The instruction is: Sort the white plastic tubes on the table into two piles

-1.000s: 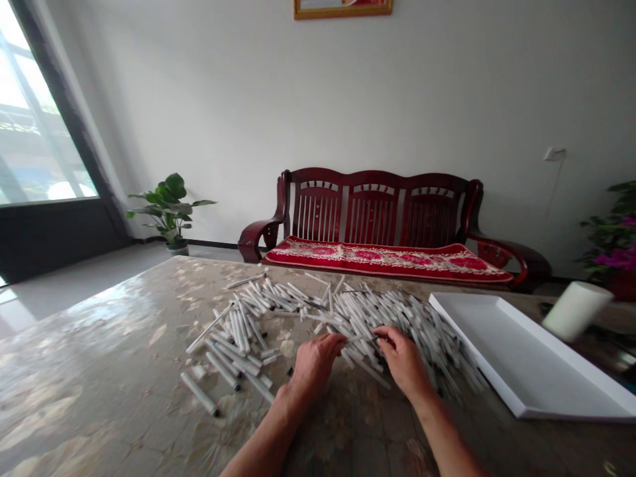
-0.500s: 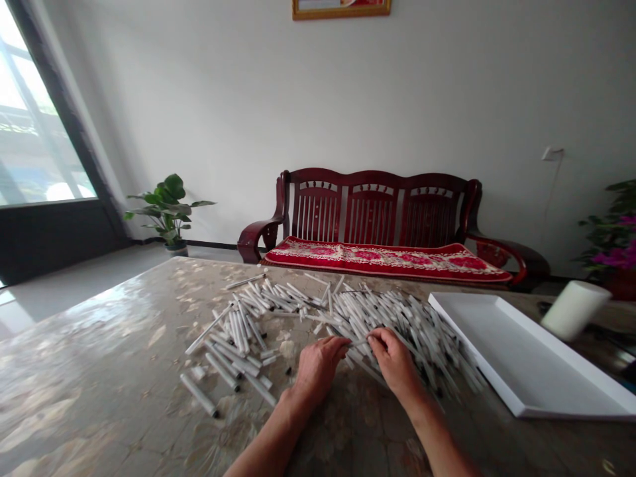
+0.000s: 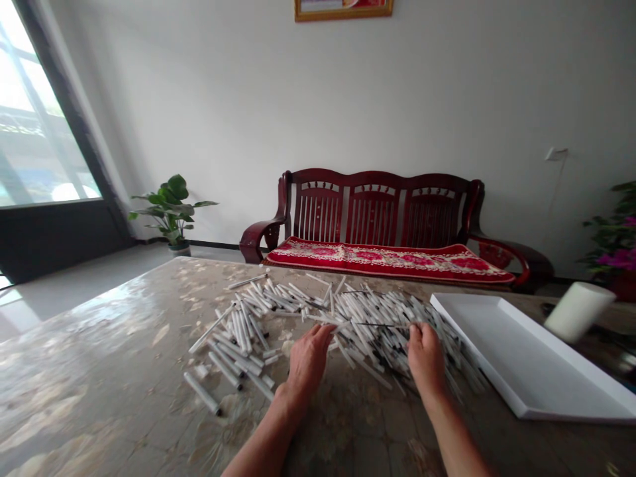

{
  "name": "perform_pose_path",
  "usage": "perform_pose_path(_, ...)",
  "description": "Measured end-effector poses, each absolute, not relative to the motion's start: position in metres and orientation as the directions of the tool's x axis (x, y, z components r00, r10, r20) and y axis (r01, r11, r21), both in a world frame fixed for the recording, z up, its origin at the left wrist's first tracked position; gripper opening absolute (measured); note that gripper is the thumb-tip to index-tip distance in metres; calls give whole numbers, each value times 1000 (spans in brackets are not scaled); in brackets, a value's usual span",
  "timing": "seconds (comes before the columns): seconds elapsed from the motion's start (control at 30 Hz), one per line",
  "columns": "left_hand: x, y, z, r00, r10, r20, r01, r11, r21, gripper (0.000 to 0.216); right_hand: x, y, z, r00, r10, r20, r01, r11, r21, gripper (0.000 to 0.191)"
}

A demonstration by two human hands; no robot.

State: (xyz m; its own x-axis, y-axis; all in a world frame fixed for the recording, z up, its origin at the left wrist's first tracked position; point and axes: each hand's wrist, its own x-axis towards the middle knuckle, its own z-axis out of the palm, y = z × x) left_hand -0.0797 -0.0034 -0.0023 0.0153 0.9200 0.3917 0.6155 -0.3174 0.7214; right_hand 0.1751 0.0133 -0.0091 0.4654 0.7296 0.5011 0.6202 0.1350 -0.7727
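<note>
My left hand [image 3: 309, 358] is closed, its fingertips pinching a short white pen barrel [image 3: 342, 326] that is partly hidden by the fingers. To its right, my right hand [image 3: 426, 358] is closed on the end of a thin dark pen refill [image 3: 380, 324]. The refill stretches level from the right fingertips towards the barrel; whether its tip is still inside the barrel I cannot tell. Under and behind both hands lies a loose heap of white pens [image 3: 368, 308] with black ends. A smaller scatter of similar white pieces [image 3: 241, 331] lies to the left.
A shallow white tray [image 3: 551, 358] stands right of the heap, with a white roll [image 3: 579, 311] beyond it. The patterned tabletop [image 3: 124, 371] reaches far left. Behind the table is a dark red wooden bench [image 3: 372, 205]; a potted plant [image 3: 173, 205] stands left.
My right hand has moved to the right, away from my left hand, drawing the thin dark refill out into view. My left hand has shifted slightly left.
</note>
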Motion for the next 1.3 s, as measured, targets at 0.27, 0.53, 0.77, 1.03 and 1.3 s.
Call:
perform_pose_path(0.27,-65,4,4,-116,991,-70,-657,-24,754,26,158,-3,7,396,706,587,637,249,-729,38)
perform_pose_path(0.53,-53,-9,3,23,994,-105,-731,88,677,28,85,-41,15,-239,967,88,259,150,-954,52)
perform_pose_path(0.77,-41,-12,-1,-72,994,-85,-780,-3,625,41,82,-33,1,-156,972,178,441,229,-868,46)
perform_pose_path(1.03,-64,3,-1,-271,933,-236,-751,-52,658,21,97,-29,-1,-126,894,429,840,326,-433,25)
perform_pose_path(1.3,-54,13,-10,-261,964,51,-302,-132,944,46,108,-29,0,-70,802,593,875,335,-349,31)
